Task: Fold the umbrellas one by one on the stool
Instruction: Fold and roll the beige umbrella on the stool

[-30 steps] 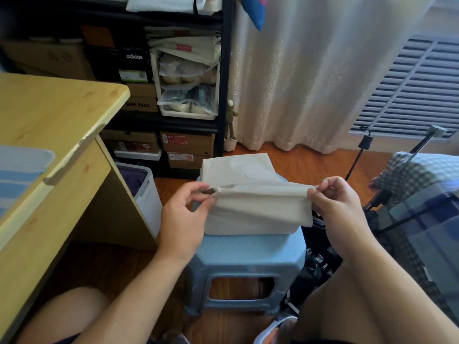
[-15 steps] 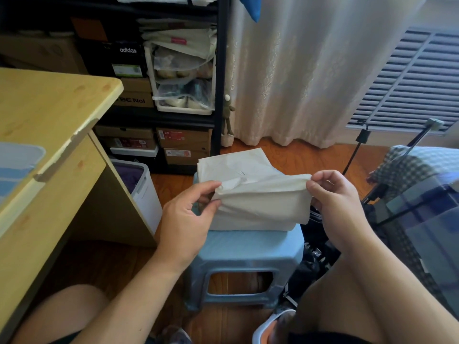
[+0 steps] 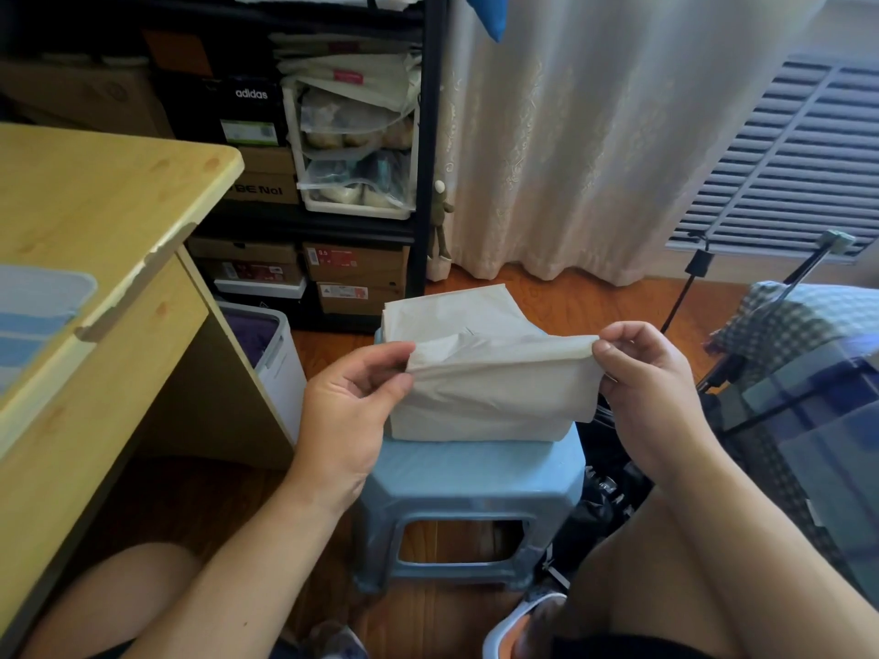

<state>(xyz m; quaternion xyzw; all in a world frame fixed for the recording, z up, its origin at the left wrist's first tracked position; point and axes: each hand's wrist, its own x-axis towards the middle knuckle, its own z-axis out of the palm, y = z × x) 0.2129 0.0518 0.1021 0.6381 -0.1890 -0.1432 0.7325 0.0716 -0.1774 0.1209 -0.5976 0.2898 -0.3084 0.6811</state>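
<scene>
A pale beige cloth [image 3: 494, 392], which looks more like a folded sheet of fabric than an umbrella, lies on the light blue plastic stool [image 3: 471, 473] in the middle of the view. It is matte, lightly creased, and already folded into a thick rectangular stack whose near edge hangs just over the seat's front. Its top layer is lifted off the stack along the near edge and stretched between both hands, so it droops in a shallow curve in front of the layers below. The far part of the cloth lies flat and reaches the stool's back edge.

The left hand [image 3: 352, 406] pinches the left corner of the raised layer between thumb and curled fingers. The right hand [image 3: 651, 378] pinches the right corner between thumb and forefinger, its other fingers curled behind.

The stool stands on a reddish wooden floor [image 3: 571, 306]. To the left is a light wooden desk [image 3: 104, 216], with a white bin [image 3: 280, 368] beside it. Behind stands a black shelf unit [image 3: 428, 135] packed with shoe boxes and clear containers. A cream curtain [image 3: 594, 135] hangs at the back, next to a slatted vent [image 3: 785, 159]. At the right lies checked fabric [image 3: 799, 321].
</scene>
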